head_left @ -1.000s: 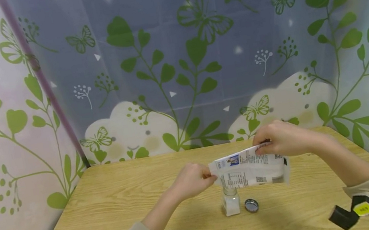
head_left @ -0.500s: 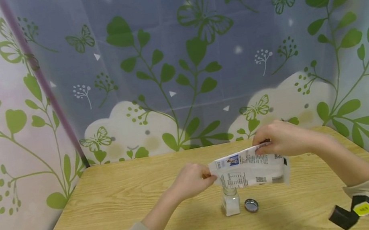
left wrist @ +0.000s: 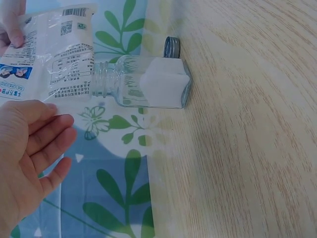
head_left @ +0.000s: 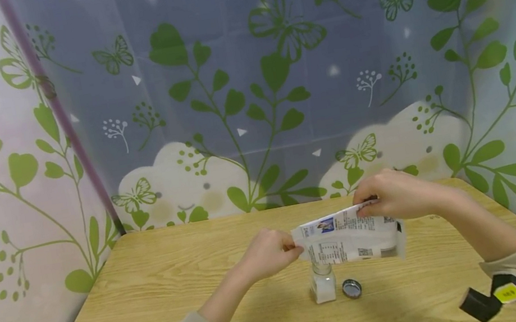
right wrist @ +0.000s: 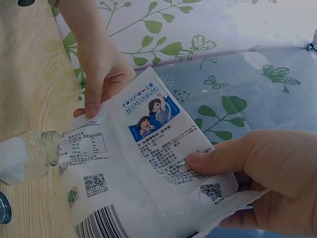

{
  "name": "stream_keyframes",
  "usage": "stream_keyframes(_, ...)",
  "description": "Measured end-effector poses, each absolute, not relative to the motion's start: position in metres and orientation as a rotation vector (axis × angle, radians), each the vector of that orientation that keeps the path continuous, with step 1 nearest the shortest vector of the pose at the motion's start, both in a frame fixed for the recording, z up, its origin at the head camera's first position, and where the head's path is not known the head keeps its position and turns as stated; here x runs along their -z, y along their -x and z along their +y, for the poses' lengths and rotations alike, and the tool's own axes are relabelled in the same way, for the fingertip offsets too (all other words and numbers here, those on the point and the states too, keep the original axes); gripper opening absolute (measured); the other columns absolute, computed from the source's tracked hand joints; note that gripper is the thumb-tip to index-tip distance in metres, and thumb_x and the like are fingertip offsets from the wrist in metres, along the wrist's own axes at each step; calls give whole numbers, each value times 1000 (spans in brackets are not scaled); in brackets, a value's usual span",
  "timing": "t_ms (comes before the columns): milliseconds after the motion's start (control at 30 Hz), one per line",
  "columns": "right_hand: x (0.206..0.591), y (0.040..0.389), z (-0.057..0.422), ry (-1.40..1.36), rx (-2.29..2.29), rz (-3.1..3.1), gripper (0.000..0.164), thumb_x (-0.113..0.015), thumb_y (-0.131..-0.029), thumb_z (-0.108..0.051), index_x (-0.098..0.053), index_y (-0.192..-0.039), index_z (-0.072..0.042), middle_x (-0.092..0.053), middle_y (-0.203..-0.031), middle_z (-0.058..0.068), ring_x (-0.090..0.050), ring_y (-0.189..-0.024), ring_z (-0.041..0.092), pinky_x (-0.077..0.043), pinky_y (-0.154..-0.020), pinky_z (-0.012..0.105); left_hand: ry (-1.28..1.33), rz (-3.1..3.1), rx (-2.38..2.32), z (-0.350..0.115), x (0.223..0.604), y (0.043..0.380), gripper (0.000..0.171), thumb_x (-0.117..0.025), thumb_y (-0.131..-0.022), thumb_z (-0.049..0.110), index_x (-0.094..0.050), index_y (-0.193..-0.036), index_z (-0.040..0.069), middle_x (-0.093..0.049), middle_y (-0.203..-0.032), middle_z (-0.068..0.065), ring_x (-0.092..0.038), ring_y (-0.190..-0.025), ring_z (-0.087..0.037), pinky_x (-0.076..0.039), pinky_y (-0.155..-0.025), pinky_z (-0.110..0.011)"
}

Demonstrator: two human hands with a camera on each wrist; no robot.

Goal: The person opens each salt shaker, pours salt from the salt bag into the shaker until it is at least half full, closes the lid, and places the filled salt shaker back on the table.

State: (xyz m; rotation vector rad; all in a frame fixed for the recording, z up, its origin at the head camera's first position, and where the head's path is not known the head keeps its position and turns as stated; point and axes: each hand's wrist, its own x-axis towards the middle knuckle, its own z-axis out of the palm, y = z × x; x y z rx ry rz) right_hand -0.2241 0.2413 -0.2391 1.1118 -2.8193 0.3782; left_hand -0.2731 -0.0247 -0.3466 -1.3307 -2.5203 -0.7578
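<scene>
A white printed salt bag (head_left: 353, 239) is held tilted on its side over a small glass jar (head_left: 324, 286). My left hand (head_left: 269, 251) pinches the bag's left corner between thumb and fingers. On the upper right, my right hand (head_left: 394, 194) grips the bag's edge, thumb on the printed face in the right wrist view. The jar stands upright without its lid, and white salt (left wrist: 163, 83) fills roughly its lower half. In the left wrist view the bag overlaps the jar's threaded mouth (left wrist: 101, 79). A round metal lid (head_left: 351, 288) lies right of the jar, inside up.
Everything stands on a light wood-grain table (head_left: 169, 272). Behind it hangs a blue curtain (head_left: 243, 72) printed with leaves and butterflies, with pale leafy panels at both sides. A black wrist camera (head_left: 496, 297) is strapped to the right sleeve.
</scene>
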Motion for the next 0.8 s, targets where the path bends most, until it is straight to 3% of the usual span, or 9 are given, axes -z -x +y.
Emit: stream_keyframes(800,238,224,240,-1128,-382,-2815,11,-66,-85,-11,-64,-76,-18,-52,-67,-14,-41,-56,1,-39,-50,22,1330,-2526,760,-25,346,272,29,-66,-83,12,-58,-56,10,-46,-51,9,-31,-43,0,-27,-43,-14)
